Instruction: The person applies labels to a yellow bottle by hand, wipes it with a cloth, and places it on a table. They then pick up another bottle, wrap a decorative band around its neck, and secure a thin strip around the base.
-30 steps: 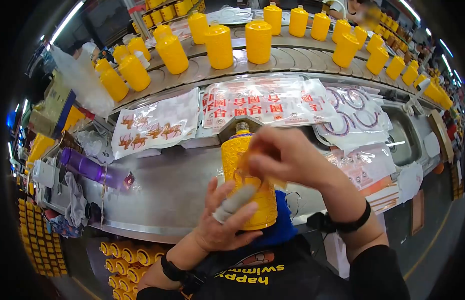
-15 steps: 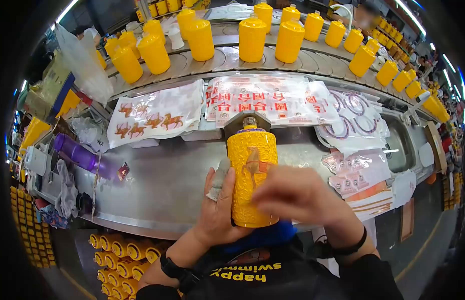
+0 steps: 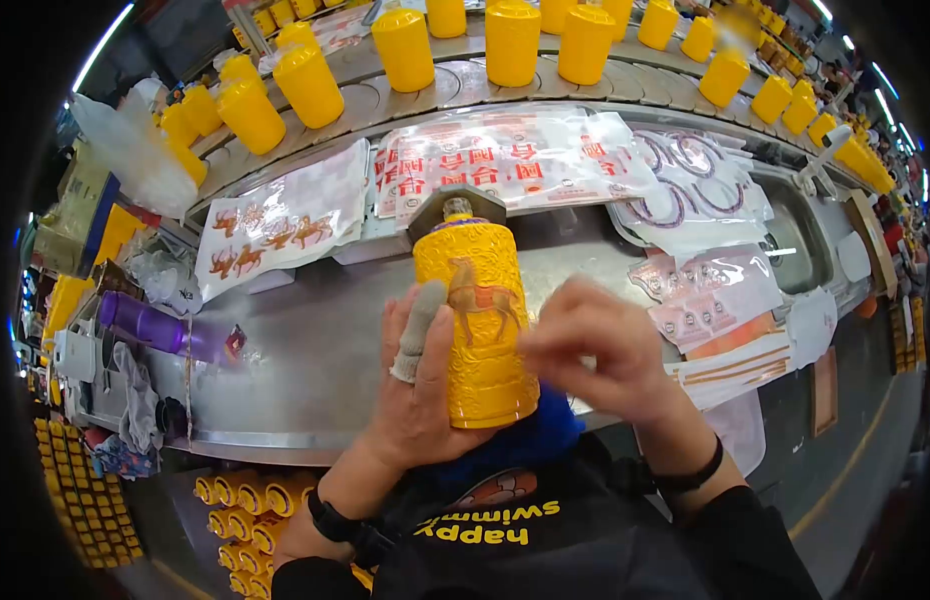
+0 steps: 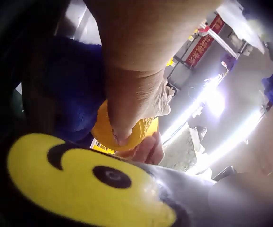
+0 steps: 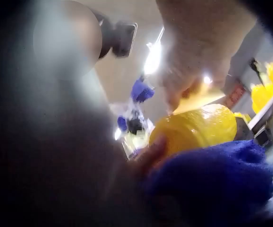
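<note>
A yellow embossed bottle (image 3: 475,375) lies tilted with its neck away from me, by a dark angular rest (image 3: 492,207). On its upper face sits a brown horse decal (image 3: 482,300). My left hand (image 3: 400,400) grips the bottle's left side and lower end; grey covers (image 3: 417,335) sheathe some of its fingers. Close beside the bottle's right side, my right hand (image 3: 605,350) has curled fingers, slightly blurred. In the right wrist view it pinches a flat yellow piece (image 5: 200,100) against the bottle. Blue cloth (image 3: 545,430) lies under the bottle's near end.
Behind the bottle lie sheets of horse decals (image 3: 275,235), red-lettered sheets (image 3: 505,160) and ring-patterned sheets (image 3: 695,180). Farther back, yellow bottles (image 3: 400,50) stand on a conveyor (image 3: 365,105). A purple bottle (image 3: 150,322) lies left; a sink (image 3: 800,240) is at right.
My right hand has moved off the bottle's upper face to its right side, uncovering the horse decal. The bottle has shifted a little left in view, with my left hand still gripping it.
</note>
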{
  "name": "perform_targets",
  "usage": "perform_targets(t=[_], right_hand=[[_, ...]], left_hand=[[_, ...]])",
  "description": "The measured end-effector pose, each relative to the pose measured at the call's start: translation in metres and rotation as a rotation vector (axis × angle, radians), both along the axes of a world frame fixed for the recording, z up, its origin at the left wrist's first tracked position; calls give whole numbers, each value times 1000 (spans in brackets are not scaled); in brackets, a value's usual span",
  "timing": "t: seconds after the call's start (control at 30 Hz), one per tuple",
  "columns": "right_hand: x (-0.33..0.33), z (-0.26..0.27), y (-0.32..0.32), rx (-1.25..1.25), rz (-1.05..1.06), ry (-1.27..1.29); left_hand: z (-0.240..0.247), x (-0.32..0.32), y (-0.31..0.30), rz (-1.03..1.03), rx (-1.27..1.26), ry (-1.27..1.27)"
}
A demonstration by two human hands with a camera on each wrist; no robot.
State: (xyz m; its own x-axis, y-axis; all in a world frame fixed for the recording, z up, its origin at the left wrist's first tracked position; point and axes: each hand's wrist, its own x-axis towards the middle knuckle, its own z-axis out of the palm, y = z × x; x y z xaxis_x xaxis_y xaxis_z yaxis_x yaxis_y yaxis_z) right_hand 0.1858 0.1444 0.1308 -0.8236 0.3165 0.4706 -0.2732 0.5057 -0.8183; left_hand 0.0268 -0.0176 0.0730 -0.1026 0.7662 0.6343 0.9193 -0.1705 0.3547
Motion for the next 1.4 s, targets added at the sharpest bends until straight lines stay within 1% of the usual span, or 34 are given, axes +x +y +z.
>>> perform_targets(t=[0.03, 0.07, 0.13, 0.17, 0.2, 0.27, 0.3, 0.33, 0.4, 0.47, 0.53, 0.6, 0.67, 0.73, 0.77, 0.83, 0.93, 0.97, 1.0, 1.07, 1.1, 1.2, 1.23, 1.33, 1.37, 1.4], right_hand=[[-6, -8, 0, 130, -287, 31], [-6, -11, -2, 213, -218, 75], [-2, -13, -2, 397, -91, 155], [4, -11, -7, 231, 38, 158], [12, -8, -5, 173, 29, 63], [29, 1, 3, 56, 16, -114], [38, 8, 6, -63, -69, -232], [45, 2, 11, -82, -221, -186], [58, 2, 35, 126, -407, -92], [79, 4, 64, 152, -546, -86], [108, 3, 109, 500, -680, -137], [136, 2, 153, 598, -792, -280], [167, -16, 208, 634, -847, -479], [188, -30, 253, 594, -867, -708], [193, -38, 275, 593, -891, -803], [201, -48, 306, 588, -932, -986], [192, -45, 319, 605, -989, -1058], [187, -48, 325, 625, -980, -1046], [180, -48, 334, 616, -954, -1102], [158, -48, 352, 604, -897, -1206], [143, -42, 349, 622, -914, -1203], [108, -39, 365, 661, -939, -1206], [102, -39, 371, 718, -914, -1262], [100, -41, 399, 740, -810, -1339], [103, -38, 394, 821, -774, -1310], [106, -37, 387, 785, -806, -1221]], left_hand=[[2, -1, 2, -20, -4, 13], [5, -2, 4, -45, -1, 30], [12, -2, 3, -5, -52, 90], [15, -1, 3, -3, -59, 125], [18, 0, 3, -1, -67, 158], [32, 3, 3, -14, -161, 232], [40, 6, 4, -13, -207, 279], [47, 9, 6, -13, -250, 325], [44, 7, 6, -66, -217, 323], [30, -2, 4, -140, -157, 290], [11, -2, 1, -147, -32, 160], [-10, -3, -4, -142, 58, -9], [-23, -5, -11, -143, 40, -83], [-35, -4, -18, -129, 14, -195], [-32, -2, -15, -138, 12, -159], [-34, 0, -12, -153, 35, -199], [-36, 1, -13, -146, 27, -244], [-36, 2, -14, -138, 14, -255], [-36, 3, -16, -126, 0, -266], [-33, 3, -18, -100, -29, -251], [-32, 2, -19, -84, -43, -239], [-31, 3, -21, -76, -81, -256], [-33, 2, -25, -58, -87, -287], [-48, 2, -28, -26, -59, -357], [-52, 4, -26, -13, -30, -360], [-56, 5, -25, -5, -2, -363]])
